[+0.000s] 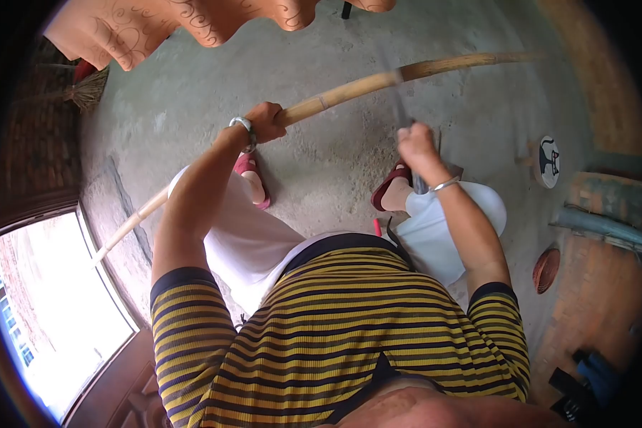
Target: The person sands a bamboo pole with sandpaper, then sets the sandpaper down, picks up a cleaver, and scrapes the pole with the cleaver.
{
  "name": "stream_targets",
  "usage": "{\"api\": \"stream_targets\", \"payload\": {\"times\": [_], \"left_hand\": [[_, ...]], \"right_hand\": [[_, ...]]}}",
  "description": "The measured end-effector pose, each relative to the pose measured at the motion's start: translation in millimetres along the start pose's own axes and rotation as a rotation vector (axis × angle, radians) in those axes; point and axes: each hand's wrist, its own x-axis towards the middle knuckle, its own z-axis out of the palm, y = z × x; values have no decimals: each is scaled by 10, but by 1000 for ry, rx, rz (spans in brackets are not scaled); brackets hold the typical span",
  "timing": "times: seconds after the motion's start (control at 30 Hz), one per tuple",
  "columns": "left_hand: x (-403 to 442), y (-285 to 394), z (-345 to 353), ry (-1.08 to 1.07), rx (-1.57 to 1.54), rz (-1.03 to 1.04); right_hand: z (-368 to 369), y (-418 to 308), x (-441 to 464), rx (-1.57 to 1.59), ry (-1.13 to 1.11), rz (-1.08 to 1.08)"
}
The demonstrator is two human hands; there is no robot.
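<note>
My left hand (266, 121), with a bracelet at its wrist, is wrapped round a long bamboo pole (349, 91). The pole slants from the bright doorway at lower left, over my left knee, to the upper right. It looks pale up to the blade and darker brown beyond. My right hand (419, 148) is closed round a knife (399, 107), which is smeared by motion. The blade crosses the pole at the place where its colour changes; whether it touches cannot be made out. Fingers hide the knife's grip.
A wavy orange patterned cloth (192, 25) hangs at the top. A straw broom (88, 89) leans at the left wall near the open doorway (64, 307). On the right are a round cat picture (548, 162) and a woven basket (546, 271). My slippered feet rest on the concrete floor (321, 164).
</note>
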Motion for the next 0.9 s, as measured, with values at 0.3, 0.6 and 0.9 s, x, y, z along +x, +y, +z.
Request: {"api": "stream_targets", "payload": {"times": [0.3, 0.6, 0.9], "left_hand": [[0, -103, 18, 26, -111, 104], [-178, 126, -249, -135, -248, -66], [-137, 75, -241, -178, -318, -52]], "right_hand": [[307, -234, -197, -135, -171, -265], [-189, -82, 53, 860, -244, 259], [322, -272, -91, 383, -417, -31]]}}
